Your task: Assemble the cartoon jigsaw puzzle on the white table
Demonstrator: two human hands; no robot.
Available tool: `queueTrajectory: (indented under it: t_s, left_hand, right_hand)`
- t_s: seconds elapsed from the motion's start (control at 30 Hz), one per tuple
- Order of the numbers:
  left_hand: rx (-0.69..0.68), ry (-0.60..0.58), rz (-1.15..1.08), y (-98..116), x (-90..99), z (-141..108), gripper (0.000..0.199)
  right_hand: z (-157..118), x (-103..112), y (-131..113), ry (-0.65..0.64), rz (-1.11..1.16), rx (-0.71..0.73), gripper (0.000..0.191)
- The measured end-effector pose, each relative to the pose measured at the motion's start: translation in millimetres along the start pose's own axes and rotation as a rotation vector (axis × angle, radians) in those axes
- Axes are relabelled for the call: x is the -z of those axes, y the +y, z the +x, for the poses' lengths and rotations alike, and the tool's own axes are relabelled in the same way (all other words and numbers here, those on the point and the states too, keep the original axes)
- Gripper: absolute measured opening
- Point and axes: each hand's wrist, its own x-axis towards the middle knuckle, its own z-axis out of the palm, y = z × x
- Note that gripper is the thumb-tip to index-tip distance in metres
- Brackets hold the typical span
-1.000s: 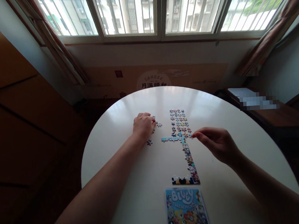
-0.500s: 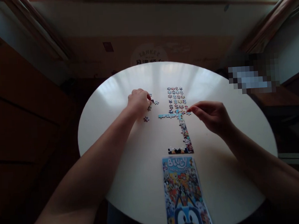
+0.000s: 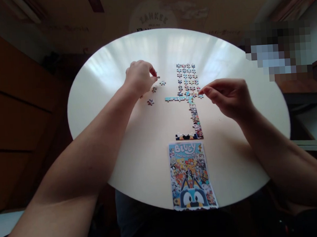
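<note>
My left hand [image 3: 141, 76] is closed in a pinch at a small jigsaw puzzle piece [image 3: 158, 77], left of the sorted rows. Loose pieces, such as a light one [image 3: 162, 83] and a darker one [image 3: 150, 102], lie around and below its fingers. Across the table, my right hand [image 3: 228, 96] has thumb and forefinger pressed together at the lower right corner of the rows of pieces [image 3: 189, 76]. Anything between those fingertips is too small to make out; a piece [image 3: 200, 96] lies just under them. A joined puzzle border [image 3: 195, 118] runs below the rows.
A printed picture sheet [image 3: 190, 177] with cartoon dogs lies at the near edge of the round white table [image 3: 231, 164]. A strip of joined light-blue pieces [image 3: 175, 99] extends left from the border's top. Brown cabinet doors [image 3: 10, 106] stand on the left.
The view has tilted downward, so the table sits higher in the picture. My left hand has drawn slightly away from the loose pieces, with the piece at its fingertips. My right hand stays by the rows.
</note>
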Motion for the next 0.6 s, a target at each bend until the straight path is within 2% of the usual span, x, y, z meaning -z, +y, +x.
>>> queueTrajectory:
  t_s: [0.1, 0.17, 0.3, 0.43, 0.6]
  left_hand:
    - [-0.051, 0.108, 0.012, 14, 9.4, -9, 0.006]
    - [-0.078, 0.103, -0.127, 24, 14.1, -18, 0.006]
    - [-0.042, -0.058, -0.489, 47, 17.3, -36, 0.013]
    - [-0.021, -0.231, -0.709, 65, 14.1, -50, 0.028]
    - [-0.032, -0.275, -0.870, 76, 6.8, -60, 0.027]
  right_hand:
    - [-1, 0, 0, -0.005, 0.007, 0.000, 0.020]
    - [-2, -1, -1, -0.019, 0.015, -0.002, 0.020]
    - [-4, -8, -4, -0.072, 0.028, 0.014, 0.021]
    - [-5, -15, -7, -0.096, 0.043, 0.043, 0.017]
    - [-5, -18, -6, -0.071, 0.086, 0.063, 0.014]
